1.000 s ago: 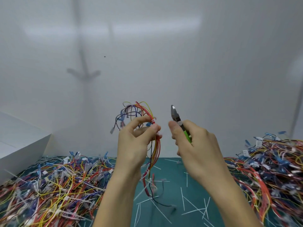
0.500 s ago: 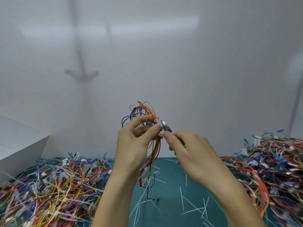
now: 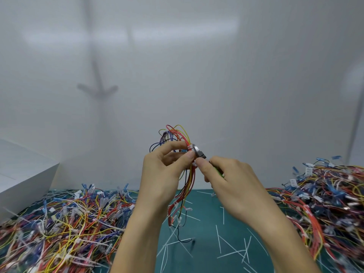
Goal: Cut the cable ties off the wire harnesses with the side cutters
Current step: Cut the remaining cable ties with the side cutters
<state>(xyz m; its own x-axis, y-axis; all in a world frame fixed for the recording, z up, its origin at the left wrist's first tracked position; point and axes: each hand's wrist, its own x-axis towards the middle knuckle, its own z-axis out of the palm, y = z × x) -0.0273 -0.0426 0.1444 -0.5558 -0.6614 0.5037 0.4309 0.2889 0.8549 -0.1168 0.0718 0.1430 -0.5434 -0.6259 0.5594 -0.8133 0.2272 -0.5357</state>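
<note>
A second ago the side cutters [image 3: 198, 153] stood apart from the wire harness [image 3: 190, 186], tip up. Now the right hand [image 3: 234, 186], curled round the green handles, has brought the metal head in against the white cable tie [image 3: 189, 147] near the top of the bundle. The left hand [image 3: 167, 174] pinches the harness between thumb and fingers just beside that tie, holding it above the counter [image 3: 206, 223] with the loose ends hanging. Whether the blades have bitten yet I cannot tell, though the cut looks imminent. More ties show lower on the bundle, so further snips seem likely. Cut ties [image 3: 232, 253] litter the counter.
</note>
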